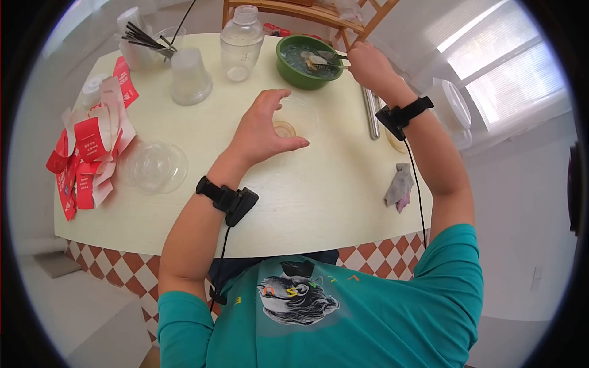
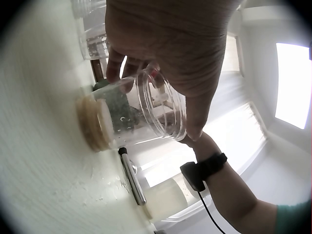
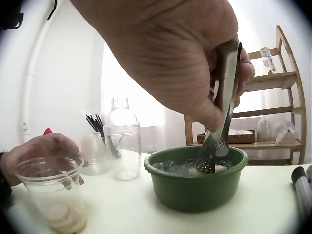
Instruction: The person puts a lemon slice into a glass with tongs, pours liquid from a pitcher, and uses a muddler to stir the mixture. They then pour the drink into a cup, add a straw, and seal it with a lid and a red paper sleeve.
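My left hand (image 1: pixel 264 129) curves round a clear plastic cup (image 2: pixel 126 114) standing on the table, with yellowish contents at its bottom; thumb and fingers lie at its rim. In the right wrist view the same cup (image 3: pixel 53 195) stands left of a green bowl (image 3: pixel 195 187). My right hand (image 1: pixel 373 69) grips metal tongs (image 3: pixel 226 97), whose perforated ends are down inside the bowl, among ice-like pieces and a pale piece. Whether the tongs pinch that piece I cannot tell.
A clear shaker bottle (image 1: pixel 242 46), stacked cups (image 1: pixel 190 76) and black straws (image 1: pixel 144 40) stand at the back. Red and white packaging (image 1: pixel 92 141) and a clear lid (image 1: pixel 158 167) lie left. A metal tool (image 1: pixel 372 113) and a grey cloth (image 1: pixel 399 184) lie right.
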{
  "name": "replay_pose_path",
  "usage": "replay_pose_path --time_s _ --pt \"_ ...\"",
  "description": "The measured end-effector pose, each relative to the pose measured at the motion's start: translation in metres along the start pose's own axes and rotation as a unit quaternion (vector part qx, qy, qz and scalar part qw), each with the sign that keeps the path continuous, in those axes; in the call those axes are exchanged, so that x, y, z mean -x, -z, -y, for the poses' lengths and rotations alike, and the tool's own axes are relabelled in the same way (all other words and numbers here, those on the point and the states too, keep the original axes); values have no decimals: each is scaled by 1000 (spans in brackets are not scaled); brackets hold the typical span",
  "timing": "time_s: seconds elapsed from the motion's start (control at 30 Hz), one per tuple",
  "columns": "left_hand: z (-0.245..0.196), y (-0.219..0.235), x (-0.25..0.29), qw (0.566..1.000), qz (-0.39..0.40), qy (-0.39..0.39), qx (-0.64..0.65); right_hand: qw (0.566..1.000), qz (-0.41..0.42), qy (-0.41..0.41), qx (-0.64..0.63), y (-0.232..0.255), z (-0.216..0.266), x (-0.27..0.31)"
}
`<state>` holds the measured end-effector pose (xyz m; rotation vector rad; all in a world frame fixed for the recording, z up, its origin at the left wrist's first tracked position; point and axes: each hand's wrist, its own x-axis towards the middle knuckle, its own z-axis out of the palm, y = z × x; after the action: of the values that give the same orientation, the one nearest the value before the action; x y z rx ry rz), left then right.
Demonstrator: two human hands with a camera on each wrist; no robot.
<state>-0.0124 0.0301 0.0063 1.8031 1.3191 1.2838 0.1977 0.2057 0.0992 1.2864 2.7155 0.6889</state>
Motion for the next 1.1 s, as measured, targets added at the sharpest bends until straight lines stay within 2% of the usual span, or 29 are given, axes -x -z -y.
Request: replay_pose_path --time_s 0.23,0.5,0.8,1.1 --pt "-2 0 0 1000 5 7 -2 998 29 5 -48 -1 10 -4" --pt "1 -1 0 1000 0 -6 -2 1000 7 -24 -18 -11 5 -2" --pt "2 0 0 1000 -4 -11 -4 1000 -27 -10 11 -11 11 -2" --pt "2 -1 0 1000 -2 -16 -8 999 1 -26 25 -4 10 -10"
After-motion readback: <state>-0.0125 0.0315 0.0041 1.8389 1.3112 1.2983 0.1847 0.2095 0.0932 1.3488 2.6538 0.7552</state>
